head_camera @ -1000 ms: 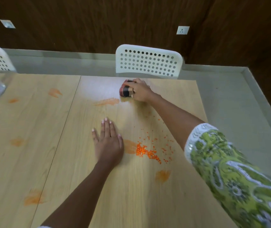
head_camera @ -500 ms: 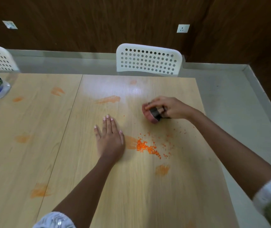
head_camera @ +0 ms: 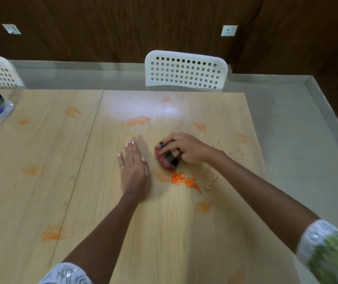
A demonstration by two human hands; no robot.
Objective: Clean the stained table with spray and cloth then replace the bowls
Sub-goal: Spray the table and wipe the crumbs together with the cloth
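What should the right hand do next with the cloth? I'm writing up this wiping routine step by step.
Probably draw the cloth a little nearer, onto the orange stain and the pile of orange crumbs just below it. The right hand grips the bunched cloth on the table, right above that mess, while the left hand rests flat beside it.

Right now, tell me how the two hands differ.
The left hand lies flat on the table, fingers straight and together, holding nothing; the right hand has its fingers curled round a bunched reddish cloth. The left hand rests on bare wood; the right hand works just above the pile of orange crumbs. Both rest low on the same right-hand table panel.
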